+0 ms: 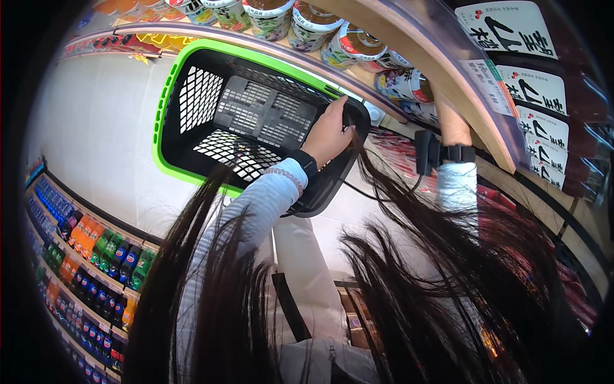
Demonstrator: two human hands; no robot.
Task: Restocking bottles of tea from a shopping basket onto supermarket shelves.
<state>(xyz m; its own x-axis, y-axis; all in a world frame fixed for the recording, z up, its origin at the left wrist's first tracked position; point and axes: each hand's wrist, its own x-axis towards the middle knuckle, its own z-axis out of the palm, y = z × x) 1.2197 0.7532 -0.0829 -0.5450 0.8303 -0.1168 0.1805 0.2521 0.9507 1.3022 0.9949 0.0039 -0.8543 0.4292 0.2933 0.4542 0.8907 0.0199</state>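
A black plastic shopping basket (pixel 246 137) with a bright green rim hangs tilted in front of me, and nothing shows inside it. My left hand (pixel 329 133) is closed around the basket's near right end, thumb toward the rim. My right hand (pixel 451 118) reaches in under a curved shelf edge, beside a row of round tubs. Only the wrist and the back part of that hand show; its fingers are hidden behind the shelf edge. The nearest tub (pixel 404 85) has a coloured wrapper and stands just left of the right hand.
Several more tubs (pixel 311 27) line the shelf (pixel 441 48) along the top. Dark bottles (pixel 537 137) with white labels stand at the right. Drinks shelves (pixel 105 256) run along the lower left beyond the pale floor (pixel 115 141). Long strands of hair (pixel 422 205) cover much of the lower view.
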